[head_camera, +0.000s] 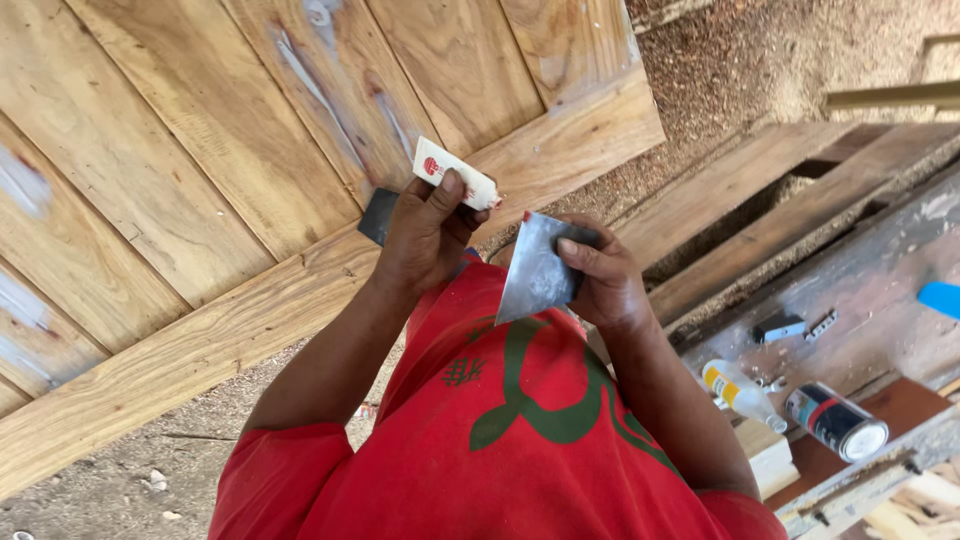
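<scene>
Now we look down over our red shirt (520, 450) at our 2 hands, raised close together in front of a big wooden door panel (200, 170) that lies flat before us.

Our left hand (425, 235) is closed around 2 things at once: a small white tube (455, 173) with a red mark, pinched under the thumb so that it sticks out toward the upper right, and a dark flat blade (378, 215) whose end shows past the left edge of the fist. So this grip is tight and full.

Our right hand (600, 275) holds a metal putty knife (535, 270) by its upper end, fingers wrapped over the top, with the wide grey blade pointing down and left toward our chest. This grip is also closed firmly on the tool. The nozzle end of the tube sits just beside the upper edge of the putty knife; we cannot tell whether they touch.

The panel is made of pale planks set on a slant inside a frame, with several whitish smears of filler on it. Sawdust (740, 70) covers the ground beyond it.

To our right stands a worn tabletop (880, 290). On it lie a clear plastic bottle (742, 393) with a yellow label, on its side, and just beside it a tin can (836, 421) also on its side. A blue object (940, 298) shows at the right edge.
</scene>
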